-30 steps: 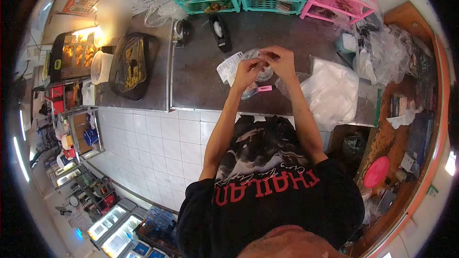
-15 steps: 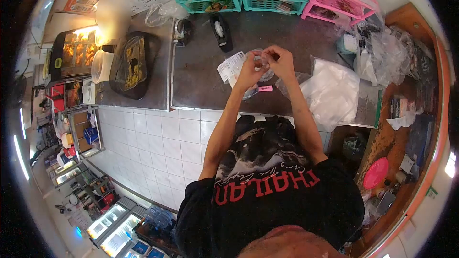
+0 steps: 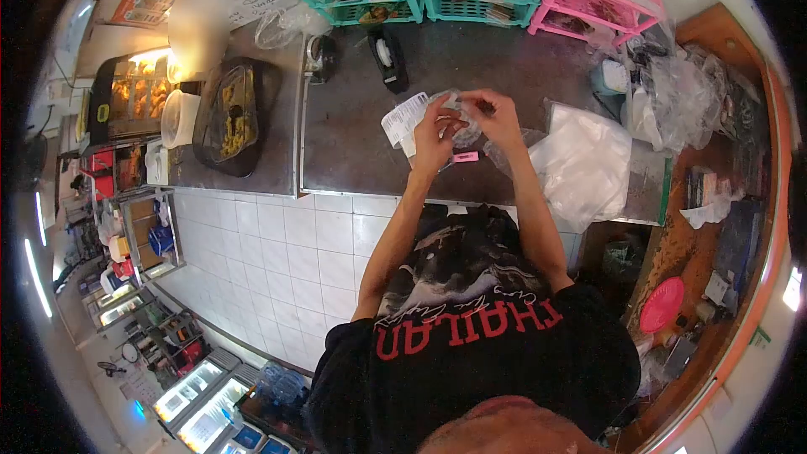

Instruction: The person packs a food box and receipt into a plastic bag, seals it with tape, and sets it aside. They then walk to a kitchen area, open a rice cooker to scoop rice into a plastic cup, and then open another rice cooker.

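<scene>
Over the dark counter, my left hand has its fingers curled at the left side of a crumpled clear plastic bag. Pinched fingers of my right hand grip the bag's upper right part. Just left of my left hand lies a white printed paper slip. Below the bag rests a small pink item. A stack of clear plastic bags lies to the right of my right forearm.
A black tape dispenser stands behind the slip. Teal baskets and a pink basket line the back. At left is a dark lidded food container beside a white tub. Crumpled bags fill the right corner.
My left hand has shifted slightly left and its fingers have spread a little. My right hand has moved a little, still at the bag.
</scene>
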A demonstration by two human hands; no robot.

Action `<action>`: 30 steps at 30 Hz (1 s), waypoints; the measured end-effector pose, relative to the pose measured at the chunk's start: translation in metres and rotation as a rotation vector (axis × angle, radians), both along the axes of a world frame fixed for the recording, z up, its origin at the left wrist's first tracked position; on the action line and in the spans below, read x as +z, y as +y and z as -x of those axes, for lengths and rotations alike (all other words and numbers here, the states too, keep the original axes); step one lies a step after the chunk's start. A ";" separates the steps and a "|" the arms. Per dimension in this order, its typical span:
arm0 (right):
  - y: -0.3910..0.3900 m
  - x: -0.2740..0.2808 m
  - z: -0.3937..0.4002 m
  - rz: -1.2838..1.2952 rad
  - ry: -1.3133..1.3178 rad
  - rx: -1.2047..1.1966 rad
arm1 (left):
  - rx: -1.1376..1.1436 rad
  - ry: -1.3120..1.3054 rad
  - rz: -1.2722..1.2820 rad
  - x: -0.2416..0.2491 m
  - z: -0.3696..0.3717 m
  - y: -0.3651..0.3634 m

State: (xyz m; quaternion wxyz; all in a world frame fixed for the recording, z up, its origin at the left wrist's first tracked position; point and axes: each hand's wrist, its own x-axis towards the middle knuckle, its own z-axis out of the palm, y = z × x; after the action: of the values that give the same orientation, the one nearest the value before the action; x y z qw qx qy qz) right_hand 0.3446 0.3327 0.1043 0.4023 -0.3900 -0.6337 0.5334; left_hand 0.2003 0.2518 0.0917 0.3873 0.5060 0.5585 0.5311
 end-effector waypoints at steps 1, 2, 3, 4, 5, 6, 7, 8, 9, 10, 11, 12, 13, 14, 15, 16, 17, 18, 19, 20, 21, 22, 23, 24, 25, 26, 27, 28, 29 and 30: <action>-0.004 0.000 0.000 0.038 0.001 0.057 | 0.024 0.046 0.026 0.004 0.000 0.000; -0.007 0.002 -0.001 0.077 0.002 0.112 | 0.045 0.092 0.053 0.016 -0.002 0.002; -0.009 0.012 -0.001 0.011 -0.079 0.164 | 0.066 0.138 0.080 0.025 -0.003 0.004; -0.009 0.022 -0.002 -0.054 -0.161 0.217 | 0.059 0.134 0.079 0.030 -0.003 0.006; -0.009 0.028 -0.002 -0.120 -0.241 0.271 | 0.052 0.131 0.079 0.032 -0.003 0.009; -0.010 0.028 0.000 -0.162 -0.274 0.268 | 0.045 0.128 0.078 0.034 -0.003 0.011; -0.010 0.027 0.001 -0.204 -0.307 0.262 | 0.027 0.134 0.091 0.035 -0.001 0.012; -0.010 0.027 0.001 -0.247 -0.342 0.254 | 0.007 0.141 0.103 0.037 0.001 0.012; -0.010 0.023 0.002 -0.243 -0.300 0.180 | -0.013 0.147 0.115 0.038 0.002 0.013; -0.012 0.017 0.004 -0.240 -0.257 0.108 | -0.015 0.129 0.089 0.037 0.001 0.014; -0.013 0.010 0.006 -0.236 -0.212 0.037 | -0.015 0.112 0.063 0.033 0.001 0.013; -0.013 0.001 0.006 -0.137 -0.175 -0.008 | -0.012 0.096 0.036 0.028 0.001 0.013; -0.012 -0.008 0.005 -0.037 -0.139 -0.051 | -0.018 0.037 0.013 0.016 0.003 0.013; -0.011 -0.013 0.004 0.064 -0.103 -0.094 | -0.025 -0.023 -0.009 -0.004 0.004 0.013; -0.013 -0.010 0.007 0.056 -0.053 -0.146 | -0.034 -0.083 -0.032 -0.009 0.004 0.014; -0.018 -0.007 0.010 0.050 -0.003 -0.199 | 0.007 -0.179 0.016 -0.014 0.003 0.013; -0.021 -0.003 0.011 0.044 0.046 -0.251 | 0.048 -0.275 0.065 -0.012 0.001 0.011; -0.022 0.003 0.010 0.030 0.068 -0.236 | 0.089 -0.371 0.113 -0.010 0.000 0.010; -0.022 0.008 0.008 0.018 0.090 -0.222 | 0.056 -0.290 0.142 -0.008 -0.001 0.009; -0.022 0.012 0.007 0.007 0.111 -0.210 | 0.020 -0.208 0.172 -0.002 -0.001 0.009; -0.021 0.014 0.006 -0.011 0.067 -0.168 | -0.020 -0.126 0.203 0.004 -0.001 0.008; -0.019 0.016 0.007 -0.028 0.021 -0.127 | -0.061 -0.021 0.178 0.008 -0.002 0.008; -0.016 0.016 0.007 -0.047 -0.022 -0.085 | -0.100 0.086 0.151 0.011 -0.003 0.008; -0.012 0.014 0.008 -0.024 -0.024 -0.111 | -0.136 0.194 0.120 0.013 -0.002 0.009; -0.008 0.010 0.010 0.000 -0.025 -0.133 | -0.132 0.113 0.120 0.008 0.000 0.010; -0.006 0.011 0.011 0.024 -0.027 -0.154 | -0.127 0.033 0.120 0.003 0.002 0.010; -0.005 0.012 0.011 -0.011 -0.056 -0.156 | -0.122 -0.048 0.119 -0.002 0.003 0.011; -0.004 0.013 0.011 -0.045 -0.085 -0.159 | -0.092 -0.102 0.137 -0.007 0.005 0.011; -0.005 0.015 0.011 -0.077 -0.114 -0.161 | -0.061 -0.156 0.157 -0.005 0.006 0.011; -0.005 0.012 0.009 -0.062 -0.149 -0.148 | -0.031 -0.210 0.178 -0.003 0.007 0.010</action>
State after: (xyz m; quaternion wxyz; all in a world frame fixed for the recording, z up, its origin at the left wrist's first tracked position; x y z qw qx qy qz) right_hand 0.3353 0.3272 0.1162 0.4043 -0.4617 -0.6474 0.4520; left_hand 0.1937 0.2622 0.0883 0.4949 0.4200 0.5520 0.5235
